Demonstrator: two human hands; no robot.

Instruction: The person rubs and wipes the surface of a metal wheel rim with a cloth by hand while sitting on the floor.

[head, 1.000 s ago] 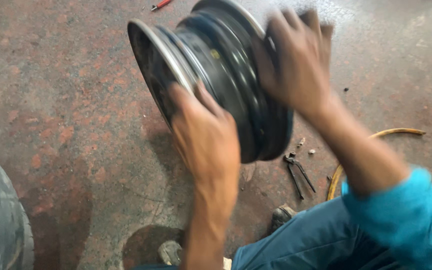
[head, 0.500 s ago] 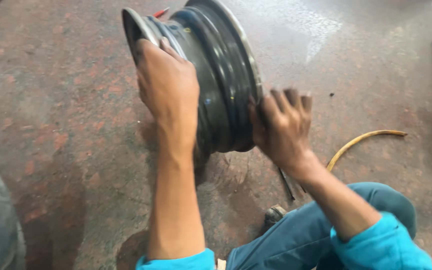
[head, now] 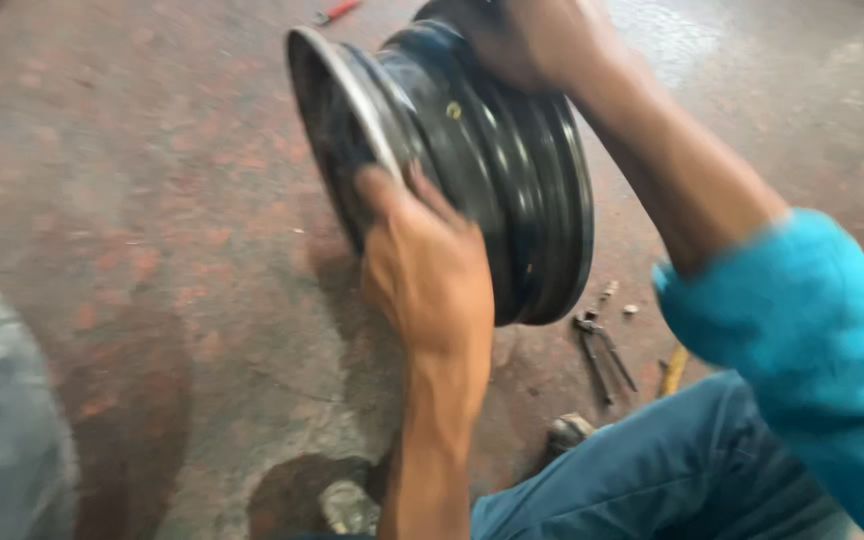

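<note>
A black steel wheel rim (head: 497, 170) stands on its edge on the reddish concrete floor (head: 152, 200), tilted slightly. My left hand (head: 422, 265) presses flat against the rim's near lower side, fingers spread over the lip. My right hand (head: 527, 40) grips the top of the rim from above, the arm in a blue sleeve reaching across. The picture is blurred by motion.
Pliers (head: 602, 345) and small metal bits lie on the floor right of the rim. A yellow hose end (head: 674, 368) shows beside my blue trouser leg (head: 652, 470). A red-handled tool (head: 337, 12) lies at the top edge. A grey tyre (head: 2, 420) fills the lower left.
My right hand moved from the rim's lower right side up to its top. My left hand dropped from the upper lip to the near lower side. The rim appears turned.
</note>
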